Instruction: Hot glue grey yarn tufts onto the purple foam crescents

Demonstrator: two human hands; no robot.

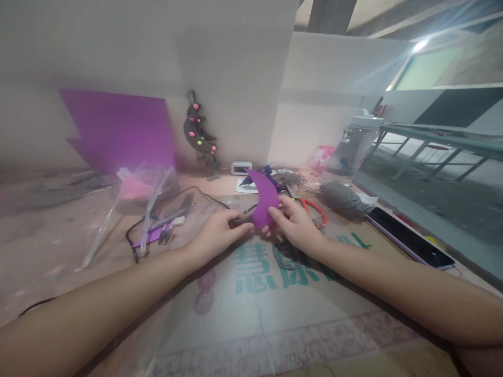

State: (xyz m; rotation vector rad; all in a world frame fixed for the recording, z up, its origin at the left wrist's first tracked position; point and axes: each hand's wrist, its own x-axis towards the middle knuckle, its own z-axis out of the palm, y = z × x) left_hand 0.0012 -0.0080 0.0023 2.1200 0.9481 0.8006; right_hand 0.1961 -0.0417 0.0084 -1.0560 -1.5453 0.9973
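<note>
A purple crescent-shaped foam piece (264,197) stands upright between my two hands over the middle of the table. My right hand (295,223) pinches its right edge with thumb and fingers closed. My left hand (218,233) is closed on its lower left tip, where a thin dark thing sits between the fingers; I cannot make out what it is. Just behind my right hand lie orange-handled scissors (315,209).
A large purple foam sheet (122,130) leans on the back wall beside a dark crescent ornament (199,133) with coloured dots. Clear glue sticks (151,203), a black cable, a grey yarn tassel (345,199), a phone (409,239) and a plastic jar (354,149) surround the work spot.
</note>
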